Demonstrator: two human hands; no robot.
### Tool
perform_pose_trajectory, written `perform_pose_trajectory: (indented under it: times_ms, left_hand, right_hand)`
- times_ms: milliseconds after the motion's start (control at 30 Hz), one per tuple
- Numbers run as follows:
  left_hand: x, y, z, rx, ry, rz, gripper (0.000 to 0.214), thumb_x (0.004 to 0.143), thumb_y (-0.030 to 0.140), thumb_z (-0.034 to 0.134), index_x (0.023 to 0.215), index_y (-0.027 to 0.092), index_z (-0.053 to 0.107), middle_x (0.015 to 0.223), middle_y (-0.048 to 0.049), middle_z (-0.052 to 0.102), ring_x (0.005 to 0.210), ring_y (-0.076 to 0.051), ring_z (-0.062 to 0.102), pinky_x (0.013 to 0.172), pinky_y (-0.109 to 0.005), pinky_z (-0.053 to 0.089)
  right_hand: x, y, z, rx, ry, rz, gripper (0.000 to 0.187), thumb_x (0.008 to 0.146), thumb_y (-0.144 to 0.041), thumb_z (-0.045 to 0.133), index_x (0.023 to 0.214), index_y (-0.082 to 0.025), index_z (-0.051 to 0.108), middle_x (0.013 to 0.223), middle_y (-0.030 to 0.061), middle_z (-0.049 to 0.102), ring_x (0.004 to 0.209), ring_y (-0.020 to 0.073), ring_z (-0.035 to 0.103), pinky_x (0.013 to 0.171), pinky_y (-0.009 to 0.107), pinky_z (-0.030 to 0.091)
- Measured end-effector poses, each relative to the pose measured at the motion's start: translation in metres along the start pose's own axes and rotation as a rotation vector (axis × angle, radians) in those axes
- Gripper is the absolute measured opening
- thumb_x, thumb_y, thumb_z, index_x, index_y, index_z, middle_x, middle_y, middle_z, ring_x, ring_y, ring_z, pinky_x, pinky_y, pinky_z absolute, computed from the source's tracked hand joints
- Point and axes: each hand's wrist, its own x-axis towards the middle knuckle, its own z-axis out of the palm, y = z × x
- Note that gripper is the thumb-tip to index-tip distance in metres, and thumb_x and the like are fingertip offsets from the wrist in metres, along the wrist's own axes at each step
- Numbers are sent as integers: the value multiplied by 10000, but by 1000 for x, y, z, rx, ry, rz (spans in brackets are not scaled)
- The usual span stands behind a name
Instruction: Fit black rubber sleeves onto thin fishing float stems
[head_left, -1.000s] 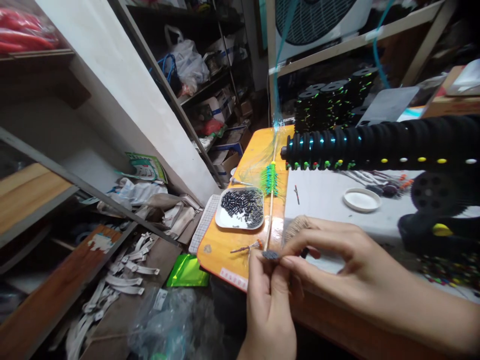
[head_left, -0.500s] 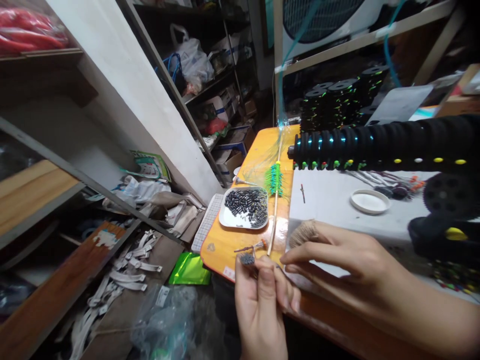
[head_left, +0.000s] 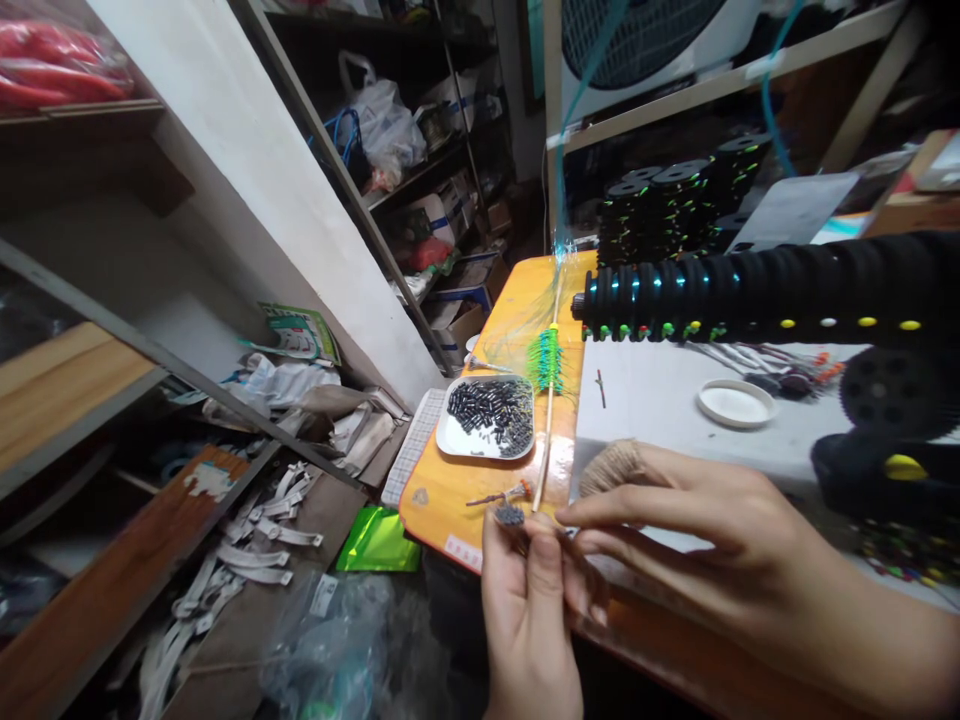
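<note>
My left hand (head_left: 534, 610) is closed around a small bunch with a dark grey, knobbly end (head_left: 510, 515), which sticks out between thumb and fingers. The rest of the bunch is hidden in the hand. My right hand (head_left: 720, 540) comes in from the right, its fingertips close together at the left hand's fingers; whatever they pinch is too small to make out. A tan wrapping (head_left: 611, 466) covers one of its fingers. Just beyond the left hand lie a thin stick with an orange-and-grey tuft (head_left: 517, 490) and a pale rod (head_left: 547, 440) carrying green and blue bristles (head_left: 550, 360).
A white tray (head_left: 442, 440) of small black and grey pieces stands on the yellow tabletop (head_left: 420, 505). Above the right hand runs a black ribbed roller (head_left: 750, 290) with coloured dots. A round white lid (head_left: 736, 403) lies on the white surface. Shelves (head_left: 420, 165) rise at the back left.
My left hand has shifted slightly to the right with the grey-ended bunch, closer to the right fingertips. The right hand has barely moved. The view has shifted a little.
</note>
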Motion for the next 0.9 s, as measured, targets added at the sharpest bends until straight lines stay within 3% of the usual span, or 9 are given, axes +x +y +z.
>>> perform_pose_trajectory:
  times_ms: [133, 267, 367, 467, 633, 700, 767, 833, 900]
  left_hand:
    - [0, -2, 1, 25, 39, 14, 228, 897, 452, 795, 904, 239, 713, 637, 52, 568, 570, -66, 497, 618, -162, 478]
    - [6, 1, 3, 9, -9, 199, 123, 931, 406, 764, 907, 288, 745, 902, 14, 692, 781, -110, 622, 750, -202, 543]
    - [10, 6, 5, -30, -55, 380, 156, 957, 398, 733, 853, 283, 747, 612, 42, 550, 748, -121, 591, 779, -193, 543]
    - [12, 15, 6, -69, 9, 503, 136, 957, 384, 736, 883, 271, 758, 499, 64, 378, 712, -124, 560, 757, -166, 550]
    - [14, 32, 4, -109, 16, 688, 99, 977, 309, 718, 901, 246, 729, 519, 95, 462, 560, -84, 521, 755, -179, 587]
    - [16, 32, 1, -37, -62, 640, 99, 992, 303, 697, 914, 248, 723, 624, 89, 554, 503, -55, 498, 637, -157, 565]
    - [19, 27, -4, 92, -114, 502, 29, 952, 265, 753, 980, 269, 746, 775, 59, 629, 551, -40, 540, 562, -118, 509]
    - [22, 19, -6, 209, -138, 344, 241, 867, 244, 848, 1089, 298, 771, 881, 25, 658, 653, -50, 592, 613, -114, 508]
    - [24, 12, -5, 229, -147, 291, 274, 811, 283, 899, 1067, 293, 800, 948, -5, 679, 705, -68, 604, 681, -147, 526]
  right_hand:
    - [0, 0, 3, 9, 39, -5, 174, 950, -89, 652, 1058, -184, 749, 893, 63, 734, 772, 144, 706, 637, 200, 576]
    - [-2, -4, 8, -73, 14, 27, 121, 976, -101, 594, 988, -177, 687, 871, 57, 688, 749, 139, 654, 620, 209, 539]
    - [-3, -7, 9, -209, -30, 13, 102, 1001, -149, 536, 954, -180, 621, 844, 65, 646, 712, 166, 607, 584, 254, 519]
    - [-3, -6, 6, -311, -78, -28, 68, 1003, -179, 526, 960, -187, 578, 876, 81, 640, 747, 197, 606, 619, 300, 543]
    - [0, 4, -1, -253, -46, -8, 167, 988, -69, 470, 1051, -195, 559, 951, 63, 625, 819, 151, 629, 686, 234, 556]
    - [1, 3, -3, -183, -43, 4, 170, 999, -68, 476, 1065, -203, 555, 971, 51, 631, 842, 129, 640, 710, 200, 551]
    - [3, -1, -4, -141, -25, 18, 167, 1012, -74, 471, 1063, -209, 555, 963, 39, 640, 844, 120, 648, 723, 185, 552]
    - [4, -6, -3, -113, -20, 40, 133, 1011, -97, 511, 1053, -213, 559, 954, 33, 652, 845, 121, 656, 732, 181, 561]
    - [3, -10, 0, -94, -20, 54, 122, 1000, -104, 549, 1051, -215, 560, 956, 31, 662, 847, 124, 661, 736, 181, 567]
